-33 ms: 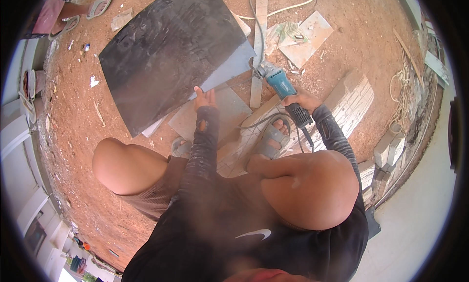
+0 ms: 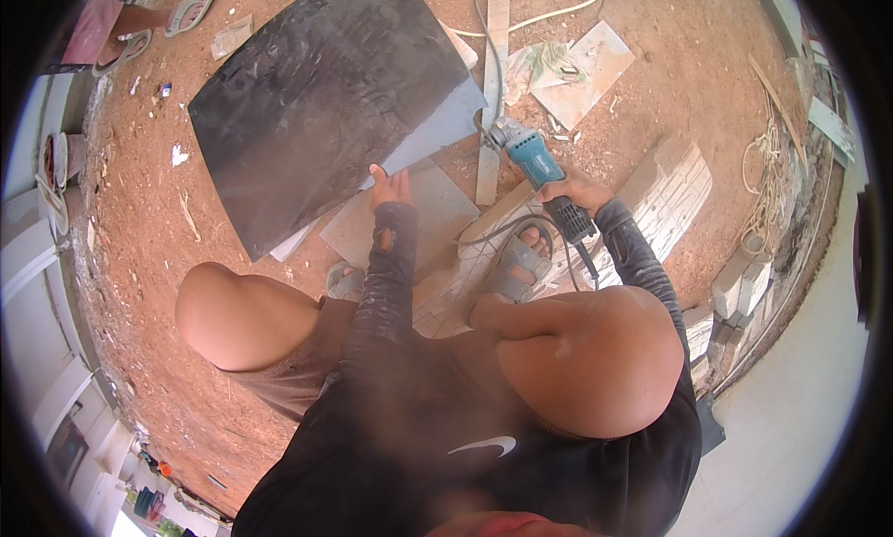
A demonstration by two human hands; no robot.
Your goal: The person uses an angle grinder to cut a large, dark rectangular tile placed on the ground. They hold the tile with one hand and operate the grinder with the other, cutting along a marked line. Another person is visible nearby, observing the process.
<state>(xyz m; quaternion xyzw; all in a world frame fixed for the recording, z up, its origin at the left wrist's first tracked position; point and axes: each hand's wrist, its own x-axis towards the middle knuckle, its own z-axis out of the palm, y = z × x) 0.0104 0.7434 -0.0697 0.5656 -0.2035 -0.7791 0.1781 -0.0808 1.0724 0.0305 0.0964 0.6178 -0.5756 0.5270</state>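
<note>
A large, dark glossy slab (image 2: 326, 100) lies in front of me, dusty on top, with a lighter strip along its near right edge. My left hand (image 2: 392, 189) is at the slab's near edge, fingers stretched and thumb apart, its fingertips against the edge. In my right hand (image 2: 581, 193) is a teal and black angle grinder (image 2: 534, 158), gripped around its body. The grinder's head points at the slab's right corner; its disc is barely visible there. A dark cord runs from the grinder's rear past my right foot.
Under the slab's near side lies a grey tile (image 2: 400, 223). A long flat strip (image 2: 488, 170) runs beside its right corner. Pale blocks (image 2: 665, 188) lie to the right, with a tile piece (image 2: 591, 72) beyond. Tangled rope (image 2: 765, 188) lies far right. Another person's sandalled foot (image 2: 191, 13) is top left.
</note>
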